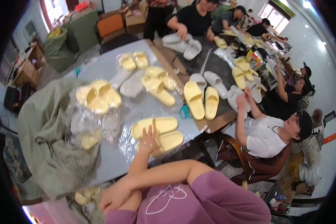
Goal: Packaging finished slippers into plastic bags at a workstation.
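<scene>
A green sack drapes over the left edge of the worktop, beside bagged slippers; teal scissors lie toward the near right corner. By the near edge, a smooth, pale-yellow slipper pair lies side by side under the spread left hand (the right hand, by the left forearm, I cannot read).
</scene>
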{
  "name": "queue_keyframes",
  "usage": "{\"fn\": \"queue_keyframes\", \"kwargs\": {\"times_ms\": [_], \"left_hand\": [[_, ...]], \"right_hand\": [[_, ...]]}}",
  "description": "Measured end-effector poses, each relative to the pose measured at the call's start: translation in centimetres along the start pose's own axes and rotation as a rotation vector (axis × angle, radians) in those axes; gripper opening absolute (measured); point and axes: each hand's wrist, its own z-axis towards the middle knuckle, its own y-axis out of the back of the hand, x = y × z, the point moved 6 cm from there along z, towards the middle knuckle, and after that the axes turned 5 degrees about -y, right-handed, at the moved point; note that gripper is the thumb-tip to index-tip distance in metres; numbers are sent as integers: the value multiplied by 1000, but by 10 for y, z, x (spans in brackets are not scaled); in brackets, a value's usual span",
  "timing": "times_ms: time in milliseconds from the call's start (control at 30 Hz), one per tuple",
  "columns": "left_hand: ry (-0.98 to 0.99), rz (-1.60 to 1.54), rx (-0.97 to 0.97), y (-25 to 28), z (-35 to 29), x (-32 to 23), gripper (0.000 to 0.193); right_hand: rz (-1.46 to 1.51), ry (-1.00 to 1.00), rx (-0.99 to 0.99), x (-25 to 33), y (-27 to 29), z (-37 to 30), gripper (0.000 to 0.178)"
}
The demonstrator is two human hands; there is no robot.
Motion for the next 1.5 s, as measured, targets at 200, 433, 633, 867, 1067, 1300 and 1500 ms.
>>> {"fn": "queue_keyframes", "kwargs": {"times_ms": [200, 433, 633, 867, 1067, 1300, 1500], "left_hand": [[2, 16, 52, 6, -3, 8, 98], [-14, -13, 32, 8, -6, -1, 96], [-19, -56, 30, 2, -11, 6, 96], [-52, -76, 20, 20, -6, 0, 93], [-231, -147, -536, -5, -58, 68, 75], [54, -260, -371, -76, -93, 136, 82], [83, -93, -289, -50, -62, 162, 93]], "right_hand": [[-259, -152, -107, 9, 24, -12, 32], [1, -229, -144, 3, 25, -19, 36], [-106, 34, -235, -5, 15, -8, 36], [-194, -131, -388, -8, 53, -39, 22], [-341, -877, -1390, -172, 146, -322, 18], [-1006, -1012, -927, -208, 117, -321, 40], [-1216, -773, -1108, -241, 155, -313, 28]]}}
